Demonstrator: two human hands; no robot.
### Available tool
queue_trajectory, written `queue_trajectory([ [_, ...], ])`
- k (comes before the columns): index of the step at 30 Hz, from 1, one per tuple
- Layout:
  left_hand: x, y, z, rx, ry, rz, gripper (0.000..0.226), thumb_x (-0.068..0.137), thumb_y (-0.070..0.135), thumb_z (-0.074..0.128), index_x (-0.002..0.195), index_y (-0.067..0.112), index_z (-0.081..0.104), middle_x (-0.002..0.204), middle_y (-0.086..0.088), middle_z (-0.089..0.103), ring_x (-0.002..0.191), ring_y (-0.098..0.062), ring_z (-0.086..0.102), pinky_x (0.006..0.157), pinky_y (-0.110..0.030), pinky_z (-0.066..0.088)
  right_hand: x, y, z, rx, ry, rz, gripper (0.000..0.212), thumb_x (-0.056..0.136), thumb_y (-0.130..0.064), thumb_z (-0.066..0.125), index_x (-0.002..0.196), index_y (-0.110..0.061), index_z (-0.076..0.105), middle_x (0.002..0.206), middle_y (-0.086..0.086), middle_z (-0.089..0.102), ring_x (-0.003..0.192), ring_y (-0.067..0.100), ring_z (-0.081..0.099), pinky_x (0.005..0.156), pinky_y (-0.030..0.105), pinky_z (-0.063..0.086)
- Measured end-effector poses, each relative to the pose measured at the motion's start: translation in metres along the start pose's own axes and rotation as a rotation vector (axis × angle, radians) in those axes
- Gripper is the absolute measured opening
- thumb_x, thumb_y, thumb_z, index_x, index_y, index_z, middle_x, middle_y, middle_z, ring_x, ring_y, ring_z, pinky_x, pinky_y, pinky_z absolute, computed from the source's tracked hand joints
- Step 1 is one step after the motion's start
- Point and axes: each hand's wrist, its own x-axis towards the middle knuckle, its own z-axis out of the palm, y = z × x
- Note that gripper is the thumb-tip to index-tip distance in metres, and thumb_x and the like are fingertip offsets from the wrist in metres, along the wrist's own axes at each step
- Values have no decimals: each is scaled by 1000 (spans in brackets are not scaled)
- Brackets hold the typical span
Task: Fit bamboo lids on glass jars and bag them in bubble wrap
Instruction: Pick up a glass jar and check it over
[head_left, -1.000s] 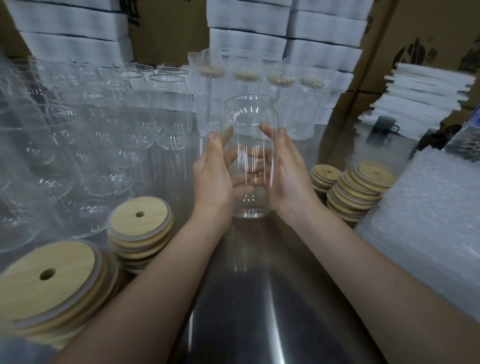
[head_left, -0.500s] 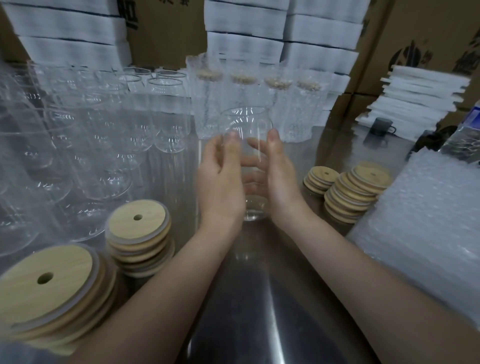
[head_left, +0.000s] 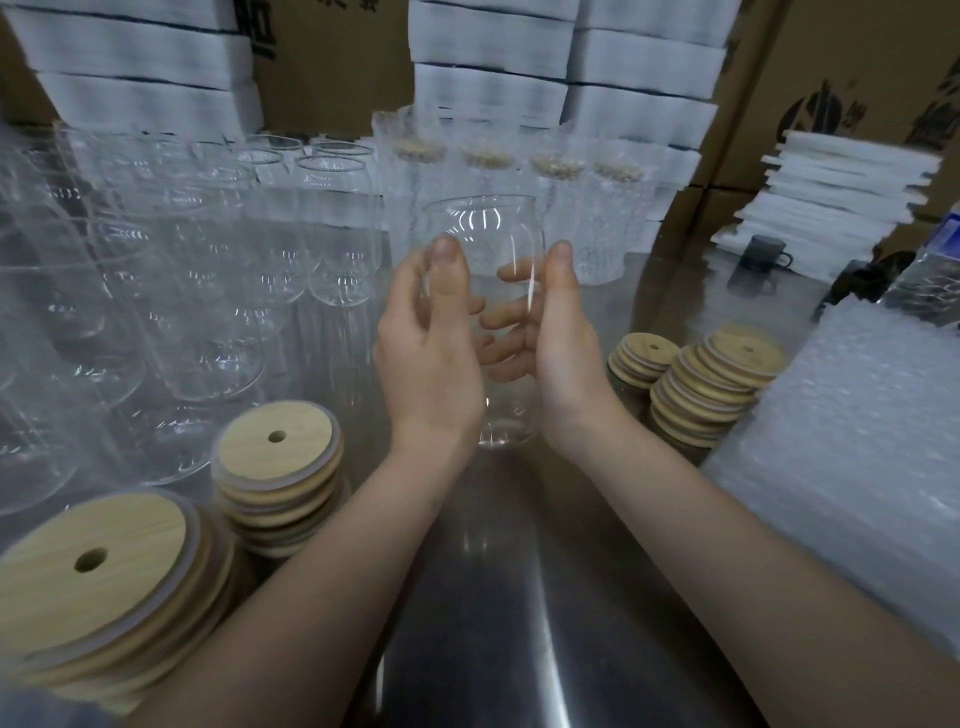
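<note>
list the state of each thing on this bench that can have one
held jar, upright, no lid, gripped by both hands
left hand, curled round the held jar
right hand, curled round the held jar
bare jars, upright, unlidded
wrapped jars, lidded and bagged
bamboo lids, stacked, unused

A jar (head_left: 483, 322) was at the middle of the table (head_left: 498, 597), between the left hand (head_left: 431, 358) and the right hand (head_left: 563, 353). Empty jars (head_left: 208, 270) crowded the left edge, with lid stacks (head_left: 275, 467) at the near-left corner. Other lids (head_left: 711, 384) sat right of the jar, before bubble wrap (head_left: 841, 441) at the right edge. Wrapped jars (head_left: 519, 208) lined the far edge, with boxes (head_left: 332, 62) behind.
</note>
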Motion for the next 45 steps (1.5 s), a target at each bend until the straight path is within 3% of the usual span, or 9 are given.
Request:
queue_trajectory([
  [7,5,-6,-1,-215,-131,-177,53,101,55,31,123,19,64,98,-15,74,77,-30,75,60,-37,60,2,-2,-13,108,-75,151,36,104,-37,37,92,-16,63,60,-3,50,50,11,46,46,23,33],
  [14,19,-19,-9,-220,-70,-167,39,104,41,37,130,22,58,137,-1,59,129,-18,54,113,-45,37,-5,-3,-9,373,-266,288,55,103,-54,20,124,-18,57,129,33,57,120,51,53,105,60,38],
  [16,17,-17,-9,-245,-46,-158,38,104,36,40,127,15,62,131,-8,64,124,-23,58,109,-47,42,-5,-7,-7,425,-254,352,65,101,-59,20,133,-12,50,126,43,49,109,59,53,97,60,42],
  [20,12,-9,-3,-245,-18,-150,35,105,34,39,116,15,66,118,-13,69,107,-25,68,88,-40,58,-2,-7,-5,414,-162,313,66,101,-59,22,118,-8,61,72,13,65,57,21,57,52,28,45],
  [24,-1,-8,6,-97,-120,-98,33,98,51,41,119,30,57,123,0,63,110,-16,65,95,-41,54,-4,-6,-2,254,15,182,55,105,-50,24,116,-14,64,75,12,72,62,22,65,62,34,52],
  [28,-13,-11,9,138,-121,54,93,68,77,49,145,28,32,132,7,55,111,0,59,88,-17,49,-11,-8,0,269,118,116,47,106,-41,31,115,-12,67,90,15,75,70,25,71,58,31,58],
  [36,-10,-13,4,158,-7,215,76,75,67,52,136,21,49,90,25,62,86,23,57,72,2,38,-7,-10,-3,331,53,242,28,101,-27,47,89,-13,68,74,11,71,65,26,63,64,36,52],
  [41,-5,-10,2,-130,-138,-26,46,79,67,55,108,34,66,99,-1,74,91,-29,72,80,-58,57,3,-7,-13,290,-53,312,30,98,-31,46,82,-14,65,64,6,56,52,16,46,45,23,35],
  [45,-1,-9,3,-320,-222,-239,53,87,63,48,121,25,61,109,-6,74,95,-27,73,85,-52,58,6,-6,-18,210,-78,235,43,103,-39,34,89,-12,65,59,4,58,46,14,52,42,21,39],
])
